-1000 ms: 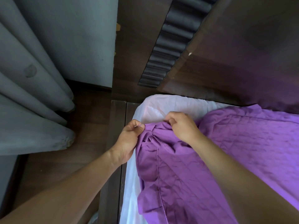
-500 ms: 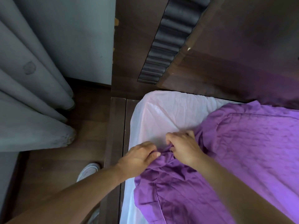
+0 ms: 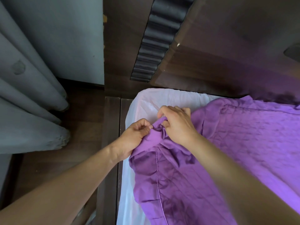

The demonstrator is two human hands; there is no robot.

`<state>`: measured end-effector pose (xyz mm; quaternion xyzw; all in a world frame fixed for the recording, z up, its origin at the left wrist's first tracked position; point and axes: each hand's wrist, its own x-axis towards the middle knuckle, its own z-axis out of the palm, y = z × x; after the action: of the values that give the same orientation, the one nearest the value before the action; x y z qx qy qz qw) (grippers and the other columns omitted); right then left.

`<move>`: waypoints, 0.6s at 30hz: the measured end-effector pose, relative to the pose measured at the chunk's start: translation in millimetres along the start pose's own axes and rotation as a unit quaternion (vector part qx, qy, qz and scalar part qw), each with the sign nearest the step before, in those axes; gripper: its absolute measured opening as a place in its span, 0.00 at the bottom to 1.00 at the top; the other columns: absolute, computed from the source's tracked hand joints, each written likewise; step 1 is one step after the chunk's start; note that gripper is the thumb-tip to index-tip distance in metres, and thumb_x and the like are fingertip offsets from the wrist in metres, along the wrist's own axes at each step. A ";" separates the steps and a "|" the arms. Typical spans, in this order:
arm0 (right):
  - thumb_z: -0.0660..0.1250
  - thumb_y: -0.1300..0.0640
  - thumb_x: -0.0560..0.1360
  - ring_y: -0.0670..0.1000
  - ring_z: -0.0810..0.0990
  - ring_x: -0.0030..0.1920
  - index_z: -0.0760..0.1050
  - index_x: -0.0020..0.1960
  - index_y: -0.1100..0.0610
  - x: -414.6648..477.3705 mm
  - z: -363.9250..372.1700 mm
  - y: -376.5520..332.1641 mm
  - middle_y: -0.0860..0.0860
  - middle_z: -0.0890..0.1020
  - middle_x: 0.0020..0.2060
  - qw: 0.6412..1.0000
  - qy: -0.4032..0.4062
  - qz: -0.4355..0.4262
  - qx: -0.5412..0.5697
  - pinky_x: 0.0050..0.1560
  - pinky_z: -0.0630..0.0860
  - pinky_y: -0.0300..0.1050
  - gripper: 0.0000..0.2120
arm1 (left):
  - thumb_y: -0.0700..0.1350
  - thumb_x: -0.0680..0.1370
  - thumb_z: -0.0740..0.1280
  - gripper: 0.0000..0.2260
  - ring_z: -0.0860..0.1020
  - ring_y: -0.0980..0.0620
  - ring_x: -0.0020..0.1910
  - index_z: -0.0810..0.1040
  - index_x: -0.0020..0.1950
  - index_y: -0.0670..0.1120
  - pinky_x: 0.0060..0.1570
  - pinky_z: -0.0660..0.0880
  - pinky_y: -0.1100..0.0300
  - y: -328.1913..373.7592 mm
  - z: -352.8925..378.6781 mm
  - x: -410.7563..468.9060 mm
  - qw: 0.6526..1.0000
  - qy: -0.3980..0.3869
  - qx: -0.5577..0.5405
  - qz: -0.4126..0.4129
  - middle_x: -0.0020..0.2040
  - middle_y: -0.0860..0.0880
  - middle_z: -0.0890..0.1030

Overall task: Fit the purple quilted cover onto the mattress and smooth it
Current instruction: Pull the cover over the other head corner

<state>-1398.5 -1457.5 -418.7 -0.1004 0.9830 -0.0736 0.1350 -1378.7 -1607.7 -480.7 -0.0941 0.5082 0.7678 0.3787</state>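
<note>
Left hand (image 3: 135,138) and right hand (image 3: 176,123) both pinched bunched corner of purple quilted cover (image 3: 227,151), short of white mattress (image 3: 146,103) corner, bare strip along wooden bed frame (image 3: 112,120), grey curtain (image 3: 29,103) nearby

Grey curtains (image 3: 29,111) hang left; a dark, perhaps wooden headboard (image 3: 211,62) stands ahead.

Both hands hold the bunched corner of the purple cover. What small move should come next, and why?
Probably pull the bunched corner of the purple cover, gripped by the left hand and right hand, toward the bare white mattress corner by the headboard, which lies uncovered.
</note>
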 end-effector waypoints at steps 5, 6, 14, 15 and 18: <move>0.60 0.68 0.72 0.53 0.72 0.53 0.69 0.53 0.50 26.7 -16.4 -15.3 0.49 0.78 0.51 0.998 -0.033 0.016 0.049 0.56 0.61 0.49 0.16 | 0.39 0.81 0.56 0.14 0.75 0.53 0.35 0.71 0.37 0.45 0.38 0.73 0.63 11.6 1.1 3.3 0.991 0.050 -0.126 0.004 0.35 0.47 0.76; 0.60 0.68 0.72 0.53 0.72 0.53 0.69 0.53 0.50 30.4 -17.9 -18.0 0.49 0.77 0.50 0.998 -0.038 0.019 0.046 0.56 0.61 0.49 0.16 | 0.38 0.81 0.56 0.14 0.75 0.52 0.36 0.71 0.37 0.45 0.39 0.73 0.62 15.4 -2.6 4.0 0.986 0.060 -0.158 0.009 0.35 0.46 0.76; 0.61 0.64 0.73 0.56 0.77 0.48 0.76 0.50 0.54 51.6 -2.4 -31.7 0.52 0.79 0.46 0.964 -0.075 0.064 -0.248 0.53 0.63 0.51 0.10 | 0.28 0.72 0.65 0.12 0.75 0.56 0.33 0.74 0.42 0.46 0.34 0.72 0.67 42.7 -65.6 -2.9 0.994 0.063 -0.061 0.069 0.34 0.51 0.77; 0.62 0.63 0.72 0.55 0.77 0.47 0.78 0.49 0.54 52.1 0.8 -31.2 0.52 0.79 0.45 0.955 -0.043 0.090 -0.280 0.54 0.65 0.51 0.09 | 0.28 0.72 0.65 0.12 0.75 0.56 0.34 0.74 0.42 0.46 0.36 0.72 0.66 43.0 -66.4 -2.5 0.995 0.072 -0.028 0.070 0.35 0.50 0.77; 0.68 0.60 0.65 0.52 0.79 0.34 0.79 0.42 0.52 69.3 1.0 -43.9 0.50 0.80 0.32 0.934 0.060 0.123 -0.330 0.49 0.70 0.47 0.06 | 0.29 0.73 0.65 0.10 0.75 0.54 0.38 0.74 0.44 0.45 0.41 0.72 0.63 45.3 -74.0 7.6 0.986 0.137 0.048 0.080 0.37 0.49 0.76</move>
<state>-1455.9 -1515.2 -429.4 -0.0133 0.9628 0.2665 0.0430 -1432.4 -1675.9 -487.0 -0.1390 0.5976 0.7500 0.2471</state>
